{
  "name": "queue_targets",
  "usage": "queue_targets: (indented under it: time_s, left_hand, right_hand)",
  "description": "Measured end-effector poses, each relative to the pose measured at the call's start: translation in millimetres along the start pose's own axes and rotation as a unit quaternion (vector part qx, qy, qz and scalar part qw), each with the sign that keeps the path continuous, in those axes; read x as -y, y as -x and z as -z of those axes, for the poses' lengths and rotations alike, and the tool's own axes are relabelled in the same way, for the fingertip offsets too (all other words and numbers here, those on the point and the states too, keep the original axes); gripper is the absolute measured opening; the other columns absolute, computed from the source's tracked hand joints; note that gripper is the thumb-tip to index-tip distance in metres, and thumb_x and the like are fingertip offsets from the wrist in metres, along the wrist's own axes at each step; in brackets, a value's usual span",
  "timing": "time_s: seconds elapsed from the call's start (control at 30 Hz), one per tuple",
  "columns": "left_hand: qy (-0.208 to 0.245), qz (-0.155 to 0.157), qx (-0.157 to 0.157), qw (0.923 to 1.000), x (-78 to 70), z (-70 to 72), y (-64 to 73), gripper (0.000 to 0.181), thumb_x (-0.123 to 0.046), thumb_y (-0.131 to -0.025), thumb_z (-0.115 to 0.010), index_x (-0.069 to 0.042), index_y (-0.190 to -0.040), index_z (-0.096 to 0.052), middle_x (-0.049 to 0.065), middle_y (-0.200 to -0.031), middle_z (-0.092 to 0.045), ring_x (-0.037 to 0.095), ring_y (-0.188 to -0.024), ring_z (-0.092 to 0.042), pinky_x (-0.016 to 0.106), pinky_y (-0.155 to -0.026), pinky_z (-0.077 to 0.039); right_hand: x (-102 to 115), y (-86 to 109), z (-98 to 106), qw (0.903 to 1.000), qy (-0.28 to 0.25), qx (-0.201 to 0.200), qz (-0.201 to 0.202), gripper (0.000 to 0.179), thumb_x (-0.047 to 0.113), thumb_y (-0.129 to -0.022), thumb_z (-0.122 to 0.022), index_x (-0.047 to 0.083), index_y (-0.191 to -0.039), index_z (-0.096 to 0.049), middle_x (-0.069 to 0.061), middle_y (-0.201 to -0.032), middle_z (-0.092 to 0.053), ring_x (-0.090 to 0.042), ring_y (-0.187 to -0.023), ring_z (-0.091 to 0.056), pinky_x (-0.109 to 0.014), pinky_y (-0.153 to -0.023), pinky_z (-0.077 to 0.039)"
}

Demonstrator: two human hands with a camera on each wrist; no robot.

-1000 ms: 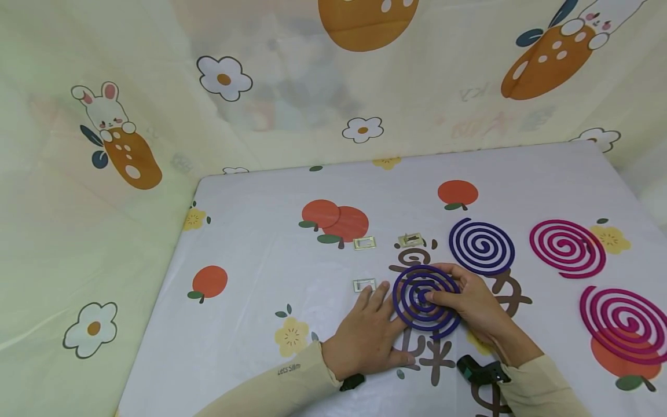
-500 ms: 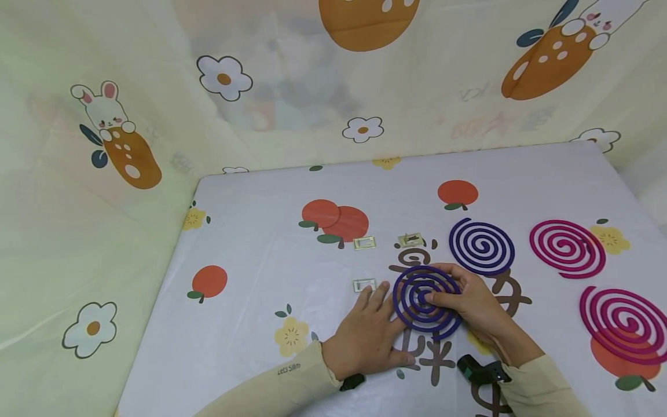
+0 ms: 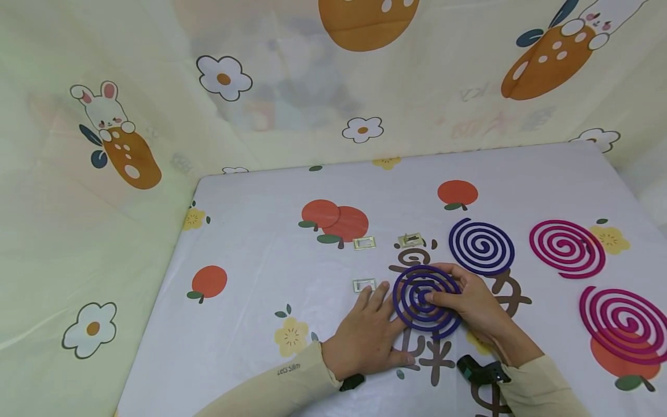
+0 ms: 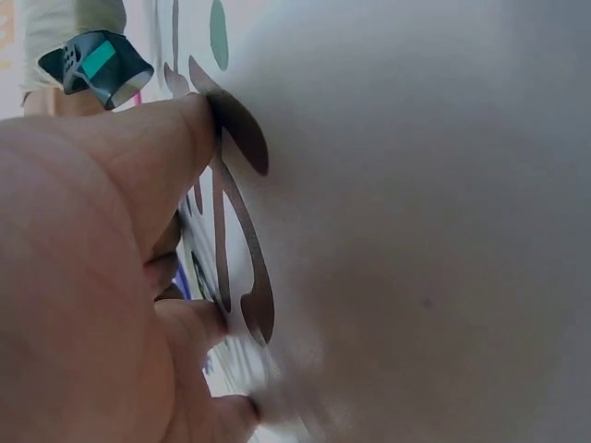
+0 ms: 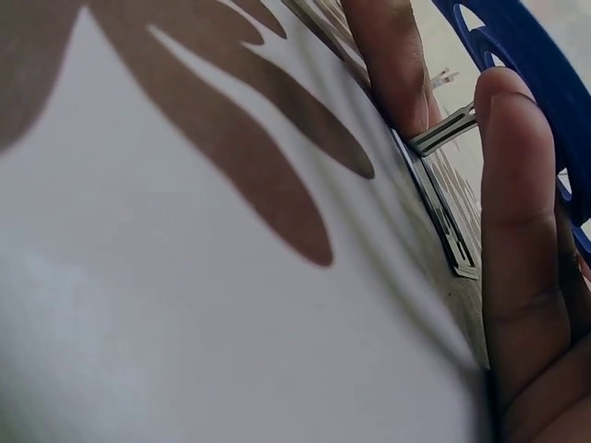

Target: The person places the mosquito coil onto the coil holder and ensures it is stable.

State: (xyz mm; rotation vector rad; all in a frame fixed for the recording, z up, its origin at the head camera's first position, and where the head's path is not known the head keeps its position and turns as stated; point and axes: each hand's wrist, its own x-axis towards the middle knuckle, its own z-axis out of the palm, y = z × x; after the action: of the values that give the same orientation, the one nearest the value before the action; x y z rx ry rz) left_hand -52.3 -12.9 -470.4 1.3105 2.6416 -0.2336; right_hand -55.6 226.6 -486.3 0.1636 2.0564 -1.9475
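Note:
In the head view my right hand pinches the middle of a dark blue mosquito coil, its thumb on top. The coil is held flat above the tablecloth, over the fingers of my left hand. That hand lies spread and palm down, with its forefinger under the coil. The right wrist view shows a small metal coil stand beneath, its narrow prong tilted up toward the blue coil. A left fingertip rests at the stand's end. Whether the prong enters the coil's centre I cannot tell.
Three more thin metal stands lie beyond my left hand, one of them the right-hand stand. Another blue coil lies behind my right hand. Two pink coils, a far one and a near one, lie at the right. A printed curtain hangs behind.

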Motion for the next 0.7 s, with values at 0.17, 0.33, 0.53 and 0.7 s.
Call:
queue_targets:
  time_s: [0.17,0.33,0.53,0.7]
  left_hand:
    - [-0.003,-0.003,0.000,1.0000,0.9,0.5,0.0,0.095,-0.081,-0.095,-0.041,-0.028,-0.169,-0.015,0.010,-0.173,-0.021,0.035,-0.159,-0.019,0.050,-0.126,-0.023]
    - [-0.010,-0.006,-0.001,0.9999,2.7,1.7,0.9,0.097,-0.083,-0.093,-0.041,-0.028,-0.169,-0.015,0.010,-0.173,-0.021,0.035,-0.159,-0.020,0.051,-0.126,-0.023]
    - [-0.016,-0.009,-0.014,0.9997,3.5,2.3,2.1,0.100,-0.085,-0.091,-0.043,-0.028,-0.169,-0.016,0.010,-0.172,-0.023,0.036,-0.158,-0.022,0.051,-0.126,-0.025]
    - [-0.019,-0.009,-0.018,0.9996,4.6,2.3,2.4,0.099,-0.086,-0.090,-0.042,-0.030,-0.168,-0.019,0.009,-0.171,-0.027,0.035,-0.157,-0.025,0.050,-0.125,-0.026]
  right_hand:
    - [0.7,0.1,-0.6,1.0000,0.001,-0.005,-0.001,0.065,0.008,-0.093,-0.077,-0.006,-0.147,-0.044,-0.028,-0.137,-0.060,-0.011,-0.106,-0.070,-0.027,-0.088,-0.059]
    - [1.2,0.4,-1.1,1.0000,0.003,-0.008,-0.004,0.065,0.008,-0.093,-0.077,-0.006,-0.147,-0.044,-0.028,-0.137,-0.060,-0.011,-0.106,-0.070,-0.027,-0.088,-0.059]
    - [0.6,0.7,-1.6,0.9999,-0.004,-0.013,-0.009,0.065,0.009,-0.093,-0.077,-0.005,-0.148,-0.044,-0.027,-0.138,-0.059,-0.010,-0.108,-0.069,-0.026,-0.090,-0.058]
    - [1.8,2.3,-4.6,0.9994,-0.001,-0.030,-0.015,0.065,0.011,-0.093,-0.078,-0.004,-0.147,-0.045,-0.025,-0.137,-0.060,-0.008,-0.108,-0.068,-0.025,-0.090,-0.058]
